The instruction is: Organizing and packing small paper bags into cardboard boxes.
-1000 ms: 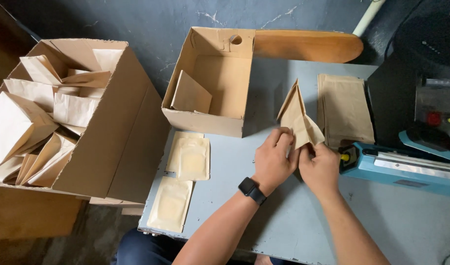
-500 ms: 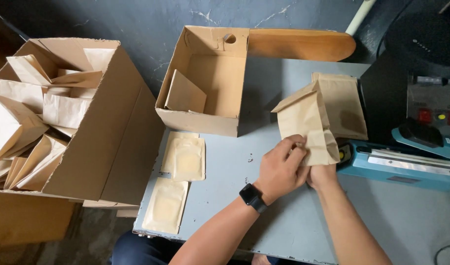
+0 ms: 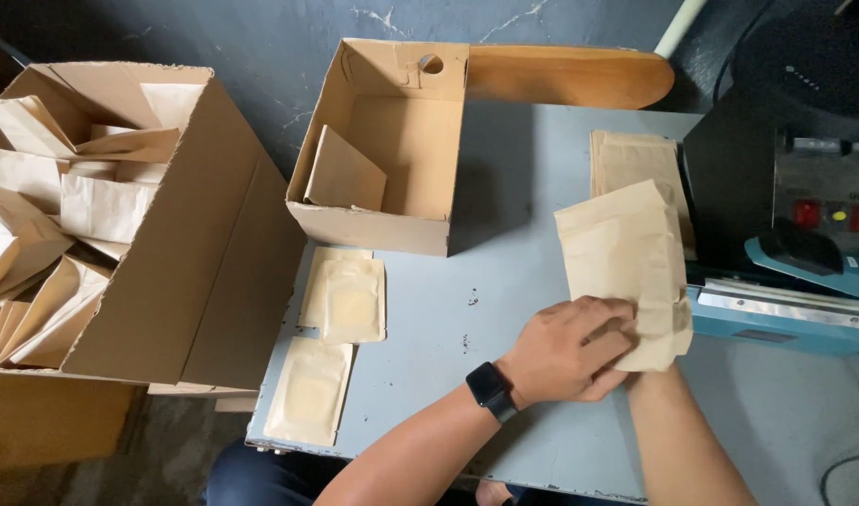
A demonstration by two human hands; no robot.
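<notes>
**Fingers close on one paper pouch beside the sealer, with stacks still waiting**

Fingers (image 3: 605, 330) of the left hand (image 3: 560, 354), a black watch (image 3: 491, 391) on its wrist, curl over the lower edge of a tan kraft-paper pouch (image 3: 624, 264) and pinch it at the near right of the grey metal table (image 3: 504, 281). Only the right forearm (image 3: 678, 440) shows; the right hand is hidden behind the pouch, so whether it grips cannot be told. The pouch stands tilted, its bottom just beside the teal heat-sealing machine (image 3: 785, 314), not yet under the sealing arm.

Judging by how things lie, the work looks well short of done. Three flat pale sachets (image 3: 340, 328) lie loose at the table's near left. A stack of flat brown pouches (image 3: 631, 159) waits beyond the held one. Farther back, a small open cardboard box (image 3: 382, 141) holds only one folded pouch. Off the table to the left, a large open cardboard carton (image 3: 101, 215) is crowded with upright paper bags, though whether those are finished or waiting is not clear.
</notes>
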